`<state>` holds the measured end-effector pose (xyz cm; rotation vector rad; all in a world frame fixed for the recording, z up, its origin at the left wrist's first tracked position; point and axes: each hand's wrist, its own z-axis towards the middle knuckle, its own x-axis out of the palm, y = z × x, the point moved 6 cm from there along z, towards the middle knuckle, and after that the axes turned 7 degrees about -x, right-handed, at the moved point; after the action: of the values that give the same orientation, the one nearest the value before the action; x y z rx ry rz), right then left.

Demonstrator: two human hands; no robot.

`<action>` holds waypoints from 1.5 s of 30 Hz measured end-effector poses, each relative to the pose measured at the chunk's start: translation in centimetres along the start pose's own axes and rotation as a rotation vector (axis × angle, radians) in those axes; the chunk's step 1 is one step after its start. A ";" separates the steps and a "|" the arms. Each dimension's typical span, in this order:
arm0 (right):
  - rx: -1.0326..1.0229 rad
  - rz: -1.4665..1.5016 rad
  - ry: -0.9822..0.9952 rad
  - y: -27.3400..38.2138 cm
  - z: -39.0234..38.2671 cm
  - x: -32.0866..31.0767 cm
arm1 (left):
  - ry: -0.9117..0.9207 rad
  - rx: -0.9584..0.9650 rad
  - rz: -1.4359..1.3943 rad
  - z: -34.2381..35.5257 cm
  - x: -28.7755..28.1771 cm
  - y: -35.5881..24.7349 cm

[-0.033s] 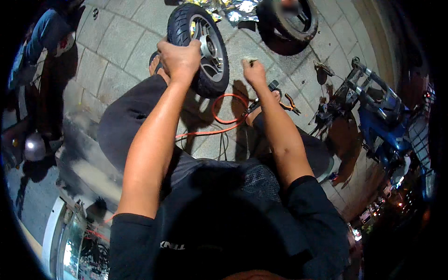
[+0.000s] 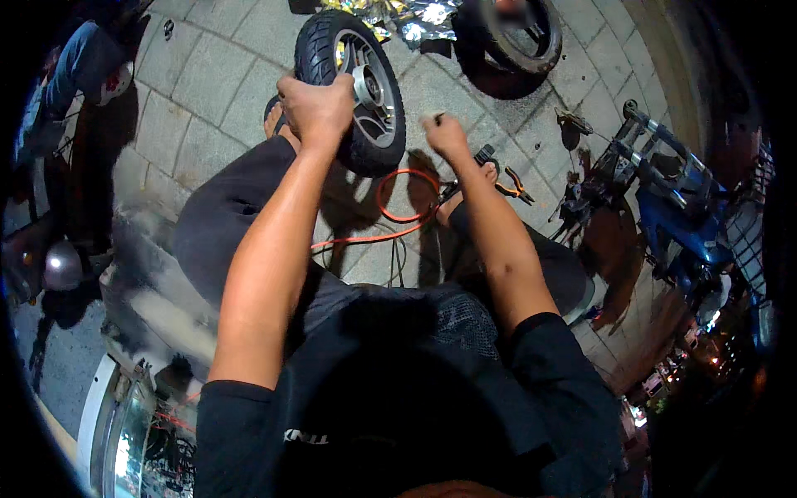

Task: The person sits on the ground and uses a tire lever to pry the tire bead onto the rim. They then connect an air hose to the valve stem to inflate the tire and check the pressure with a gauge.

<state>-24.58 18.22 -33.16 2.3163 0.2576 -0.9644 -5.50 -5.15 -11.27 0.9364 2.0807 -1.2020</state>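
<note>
A small scooter wheel [image 2: 388,130] with a black treaded tyre and a grey spoked rim stands tilted on the paving. My left hand [image 2: 317,112] is closed over the tyre's left side, fingers reaching the rim near the hub. Right of the wheel and apart from it, my right hand [image 2: 447,135] is closed in a pinch. A small dark bit shows at its fingertips, too small to name. Below the wheel an orange air hose [image 2: 383,203] lies in a loop, running to a black fitting beside my right foot.
Pliers with orange-and-black handles [image 2: 516,187] lie right of my right foot. A loose tyre [image 2: 544,58] rests at the far right, beside crumpled foil sheeting [image 2: 427,21]. A blue scooter [image 2: 681,232] with its front fork exposed stands at the right. Another person's leg [image 2: 75,66] shows far left.
My right hand has shifted slightly left and nearer to me, turning a little with the small dark bit. My left hand keeps its grip on the wheel.
</note>
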 end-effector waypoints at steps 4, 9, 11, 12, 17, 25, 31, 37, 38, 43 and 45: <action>-0.105 -0.200 0.393 2.7 -3.8 2.9 | -0.049 0.029 0.018 0.7 0.3 0.6; -0.444 -0.637 0.808 6.5 -10.6 2.6 | -0.082 -0.043 0.025 1.5 -0.5 1.8; -0.672 -0.742 0.654 3.9 -13.0 5.4 | -0.033 -0.020 0.011 1.2 0.2 1.1; -0.791 -0.687 0.467 4.3 -14.7 5.3 | 0.015 -0.074 0.015 1.1 0.0 0.8; -0.671 -0.421 0.256 9.7 -16.3 -1.0 | 0.039 0.022 -0.005 0.9 -0.3 1.5; -0.695 0.193 -0.076 17.8 -16.0 -4.8 | 0.170 0.097 -0.272 0.0 0.9 1.8; -0.491 0.591 0.128 19.4 -16.0 -5.9 | 0.345 0.005 -0.429 -5.8 -4.8 0.0; -0.525 0.382 -0.036 18.0 -15.0 -1.9 | 0.662 -0.286 -0.714 -5.7 -3.0 3.6; -0.481 0.490 0.142 18.9 -14.8 -1.2 | 0.746 -0.290 -0.927 -3.5 -1.1 6.1; -0.306 0.664 0.360 20.0 -15.5 -1.7 | 0.462 -0.313 -0.705 -4.5 -1.6 8.3; -0.348 0.710 0.423 19.6 -15.7 -1.5 | 0.274 -0.377 -0.430 -4.9 -2.2 8.5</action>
<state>-8.90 12.25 -14.46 2.0194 -0.2125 -0.0682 1.94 1.57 -11.69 0.5129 2.7047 -0.8528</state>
